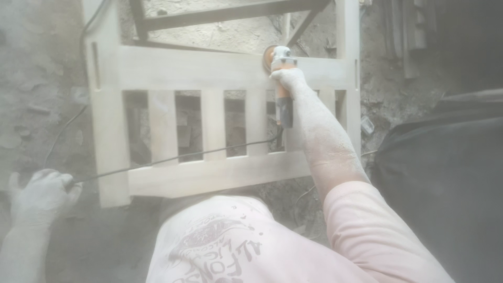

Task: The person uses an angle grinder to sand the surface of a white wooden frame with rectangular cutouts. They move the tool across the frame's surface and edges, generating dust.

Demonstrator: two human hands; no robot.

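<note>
Right hand fingers closed on orange grinder at far rail of slatted wooden frame, left hand fingers gripping black cable near left — cable crosses slats, dusty floor around.

The right hand grips an orange and grey angle grinder, whose disc rests on the top rail of a pale wooden slatted frame lying flat over a dusty floor. The left hand, coated in dust, closes around the grinder's black cable, which runs across the frame's 5 visible slats to the tool. A dark metal frame lies beyond the top rail.
</note>
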